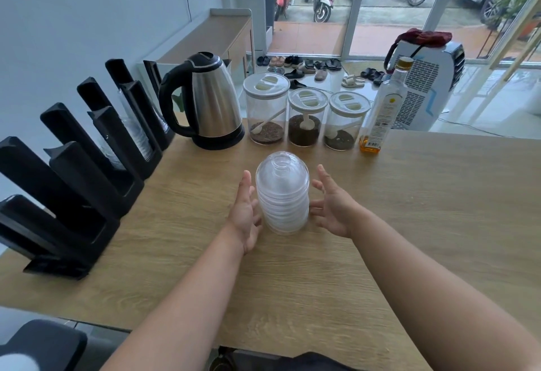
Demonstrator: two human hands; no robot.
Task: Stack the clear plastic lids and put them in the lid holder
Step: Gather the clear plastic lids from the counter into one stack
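lid stack (pixel 282 193) upright, near side of kettle (pixel 205 98) | left hand (pixel 244 212), right hand (pixel 333 206) flank it, fingers spread, unclamped | likely light, slick, topple-prone: grip low at rims, both sides

A stack of clear domed lids (pixel 282 195) stands upright at the table's (pixel 409 209) middle. The black slotted lid holder (pixel 73 195) runs along nine to eleven o'clock, some slots holding lids.
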